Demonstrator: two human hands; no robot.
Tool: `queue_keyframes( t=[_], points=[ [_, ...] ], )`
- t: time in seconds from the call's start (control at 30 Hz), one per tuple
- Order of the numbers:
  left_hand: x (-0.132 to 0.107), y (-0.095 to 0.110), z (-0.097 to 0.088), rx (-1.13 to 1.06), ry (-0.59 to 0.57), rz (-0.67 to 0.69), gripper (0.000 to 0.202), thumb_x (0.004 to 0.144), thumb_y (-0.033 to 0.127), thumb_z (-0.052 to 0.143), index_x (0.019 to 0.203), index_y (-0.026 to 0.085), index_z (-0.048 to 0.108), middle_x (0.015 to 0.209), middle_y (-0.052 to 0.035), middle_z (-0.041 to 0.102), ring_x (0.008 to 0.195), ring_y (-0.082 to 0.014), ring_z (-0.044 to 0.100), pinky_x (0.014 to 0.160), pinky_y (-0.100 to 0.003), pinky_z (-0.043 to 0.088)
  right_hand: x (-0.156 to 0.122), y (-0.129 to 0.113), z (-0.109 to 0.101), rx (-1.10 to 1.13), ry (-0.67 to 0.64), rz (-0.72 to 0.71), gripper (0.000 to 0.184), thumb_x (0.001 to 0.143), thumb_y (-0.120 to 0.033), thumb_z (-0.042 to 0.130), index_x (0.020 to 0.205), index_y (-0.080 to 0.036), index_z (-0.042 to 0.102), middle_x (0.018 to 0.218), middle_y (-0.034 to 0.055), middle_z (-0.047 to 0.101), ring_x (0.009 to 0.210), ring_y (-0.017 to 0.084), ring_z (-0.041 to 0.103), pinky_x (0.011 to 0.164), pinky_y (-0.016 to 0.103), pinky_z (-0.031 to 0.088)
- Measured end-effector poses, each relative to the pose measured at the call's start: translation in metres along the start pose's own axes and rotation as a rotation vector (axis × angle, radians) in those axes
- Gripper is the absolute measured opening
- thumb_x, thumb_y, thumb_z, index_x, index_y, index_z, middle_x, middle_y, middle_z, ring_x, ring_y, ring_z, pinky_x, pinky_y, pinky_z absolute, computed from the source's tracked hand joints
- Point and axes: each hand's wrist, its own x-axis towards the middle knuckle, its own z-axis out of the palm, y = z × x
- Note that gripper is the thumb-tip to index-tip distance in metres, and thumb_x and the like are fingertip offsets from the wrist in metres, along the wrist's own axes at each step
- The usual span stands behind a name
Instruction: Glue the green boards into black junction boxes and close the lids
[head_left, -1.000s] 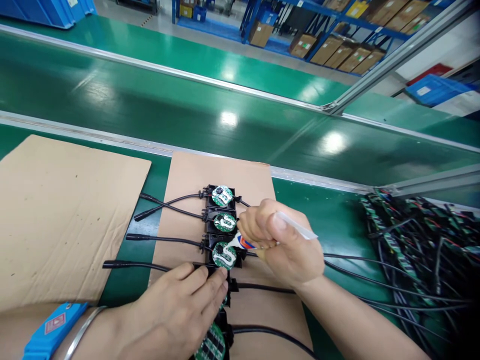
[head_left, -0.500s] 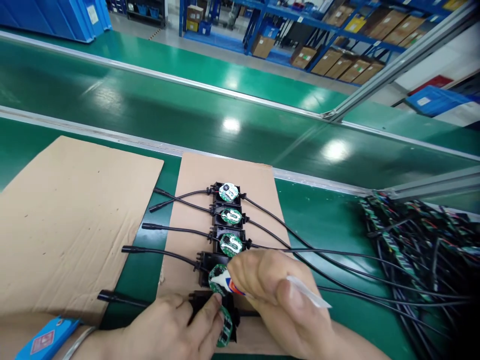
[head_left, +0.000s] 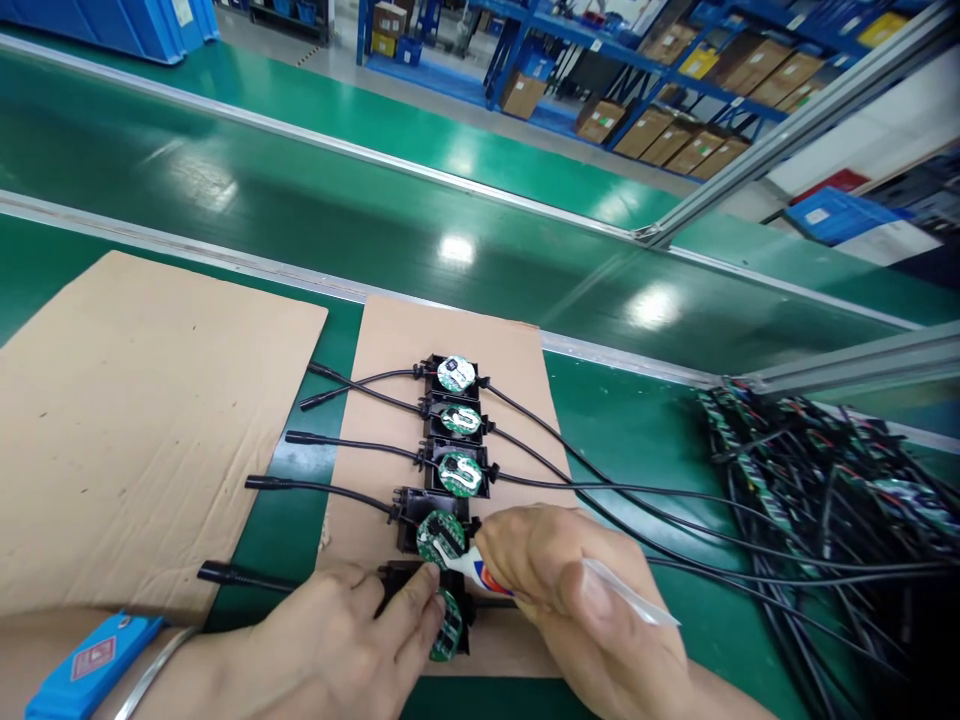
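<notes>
A row of several black housings with round green circuit boards lies on a narrow cardboard sheet (head_left: 390, 350), black cables running out both sides. My right hand (head_left: 570, 590) is closed round a small white glue tube (head_left: 480, 572), its tip on the fourth board (head_left: 439, 537). The three farther boards, such as the third one (head_left: 460, 473), carry white glue lines. My left hand (head_left: 337, 640) rests fingers-down on the nearest housing (head_left: 420, 600), next to its tilted board (head_left: 448, 625). A blue wrist strap (head_left: 90, 665) and a metal bangle sit on my left wrist.
A large cardboard sheet (head_left: 135, 400) lies to the left. A heap of cabled circuit boards (head_left: 825, 490) fills the right side. A green conveyor belt (head_left: 375, 230) runs beyond the metal rail. Blue shelving with cartons (head_left: 675, 120) stands far behind.
My right hand moved the glue tube from the third board down the row to the fourth. My left hand shifted from the fourth housing to the nearest one. The view tilted a little.
</notes>
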Motion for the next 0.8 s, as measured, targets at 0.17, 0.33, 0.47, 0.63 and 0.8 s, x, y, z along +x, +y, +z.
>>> queue_keyframes(
  t=[0.17, 0.33, 0.47, 0.63, 0.8],
  points=[
    [0.0, -0.001, 0.007, 0.005, -0.004, 0.027, 0.05, 0.087, 0.015, 0.041, 0.136, 0.01, 0.047, 0.142, -0.016, 0.046, 0.075, -0.0233, 0.067, 0.054, -0.035, 0.051, 0.001, -0.003, -0.009, -0.019, 0.01, 0.005, 0.034, 0.09, -0.039, 0.045, 0.063, -0.021, 0.036, 0.054, -0.0027, 0.028, 0.049, 0.013, 0.029, 0.05, 0.03, 0.022],
    [-0.001, 0.002, 0.023, 0.015, 0.088, 0.043, 0.048, 0.087, 0.014, 0.038, 0.134, 0.008, 0.049, 0.137, -0.0197, 0.05, 0.067, -0.0218, 0.065, 0.05, -0.034, 0.047, 0.009, -0.002, -0.006, 0.007, 0.0, -0.028, 0.033, 0.091, -0.038, 0.044, 0.064, -0.021, 0.037, 0.053, -0.003, 0.028, 0.049, 0.012, 0.028, 0.049, 0.03, 0.021],
    [0.0, 0.001, 0.016, -0.003, 0.034, 0.039, 0.048, 0.089, 0.016, 0.04, 0.136, 0.009, 0.047, 0.139, -0.019, 0.049, 0.077, -0.0245, 0.067, 0.054, -0.034, 0.048, 0.015, 0.003, -0.002, 0.016, -0.004, -0.035, 0.033, 0.091, -0.036, 0.046, 0.063, -0.02, 0.039, 0.053, -0.0031, 0.029, 0.048, 0.011, 0.028, 0.049, 0.03, 0.021],
    [-0.001, -0.001, -0.003, -0.004, 0.011, 0.031, 0.044, 0.092, 0.021, 0.045, 0.133, 0.009, 0.05, 0.133, -0.019, 0.055, 0.078, -0.0222, 0.068, 0.058, -0.032, 0.048, 0.016, 0.006, -0.009, -0.027, 0.004, -0.106, 0.034, 0.09, -0.038, 0.047, 0.063, -0.02, 0.039, 0.053, -0.0031, 0.029, 0.048, 0.011, 0.029, 0.049, 0.03, 0.019],
    [-0.015, 0.013, -0.01, 0.005, 0.1, 0.131, 0.039, 0.09, 0.013, 0.048, 0.127, 0.015, 0.057, 0.129, -0.0084, 0.061, 0.058, -0.0137, 0.061, 0.047, -0.03, 0.042, 0.001, -0.011, -0.01, 0.091, 0.033, -0.05, 0.036, 0.092, -0.042, 0.048, 0.065, -0.021, 0.037, 0.055, -0.0035, 0.026, 0.05, 0.012, 0.029, 0.05, 0.031, 0.023]
  ],
)
